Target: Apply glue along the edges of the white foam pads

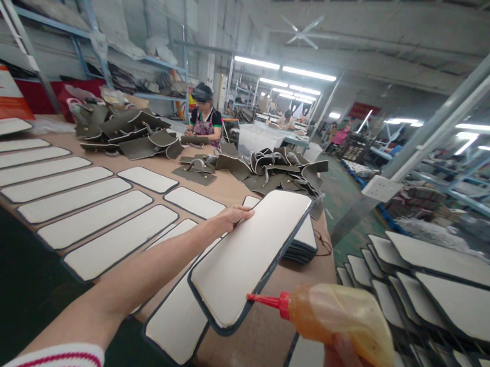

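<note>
My left hand [231,216] grips the left edge of a white rounded panel with a dark rim [248,256], holding it tilted above the table. My right hand [352,364] is closed round an orange squeeze bottle of glue [340,319]. The bottle's red nozzle [264,300] points left and sits right at the panel's near right edge. Under the held panel lies another white panel [177,318] on the brown table [259,341].
Several white panels [83,217] lie in rows across the table on the left. A stack of panels [306,241] sits beyond the held one. Piles of grey-green bag parts [279,172] fill the far end, where a person [205,119] sits. Racks of more panels [443,281] stand on the right.
</note>
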{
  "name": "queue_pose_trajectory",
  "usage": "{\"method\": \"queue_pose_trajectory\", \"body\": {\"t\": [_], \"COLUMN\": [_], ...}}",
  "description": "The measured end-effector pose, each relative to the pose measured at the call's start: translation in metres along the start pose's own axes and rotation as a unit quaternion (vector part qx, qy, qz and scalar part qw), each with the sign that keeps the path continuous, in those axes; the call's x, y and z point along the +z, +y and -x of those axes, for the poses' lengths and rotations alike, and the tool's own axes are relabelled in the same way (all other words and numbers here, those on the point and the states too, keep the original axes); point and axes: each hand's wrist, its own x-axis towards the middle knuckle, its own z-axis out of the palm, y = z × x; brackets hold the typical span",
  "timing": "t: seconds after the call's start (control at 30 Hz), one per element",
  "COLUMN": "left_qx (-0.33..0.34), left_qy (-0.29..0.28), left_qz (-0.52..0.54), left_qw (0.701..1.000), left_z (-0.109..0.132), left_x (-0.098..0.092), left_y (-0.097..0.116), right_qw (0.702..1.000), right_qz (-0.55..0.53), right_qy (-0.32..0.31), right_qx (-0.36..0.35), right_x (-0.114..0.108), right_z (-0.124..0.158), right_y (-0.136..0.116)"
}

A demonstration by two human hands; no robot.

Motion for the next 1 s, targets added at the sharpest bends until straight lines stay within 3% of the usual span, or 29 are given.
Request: {"method": "queue_pose_trajectory", "body": {"t": [0.23, 0.4, 0.53, 0.63, 0.8, 1.0], "left_qx": [0.005, 0.012, 0.017, 0.016, 0.013, 0.004], "left_qy": [0.035, 0.058, 0.056, 0.045, 0.03, 0.035], "left_qz": [-0.007, -0.013, -0.014, -0.015, -0.012, -0.019], "left_qw": [0.999, 0.998, 0.998, 0.999, 0.999, 0.999], "left_z": [-0.005, -0.008, -0.008, -0.007, -0.008, -0.008], "left_x": [-0.004, -0.008, -0.008, -0.007, -0.006, -0.009], "left_y": [0.004, 0.004, 0.004, 0.003, 0.003, 0.004], "right_qw": [0.999, 0.996, 0.995, 0.993, 0.993, 0.993], "right_qz": [0.008, -0.035, -0.077, -0.106, -0.107, -0.104], "right_qy": [0.011, -0.001, 0.058, 0.054, 0.044, 0.042], "right_qx": [0.052, 0.082, 0.036, -0.019, -0.039, 0.023], "right_x": [0.002, 0.012, 0.029, 0.042, 0.048, 0.04], "right_z": [0.008, 0.009, -0.005, -0.018, -0.024, -0.012], "right_y": [0.005, -0.014, -0.037, -0.045, -0.037, -0.026]}}
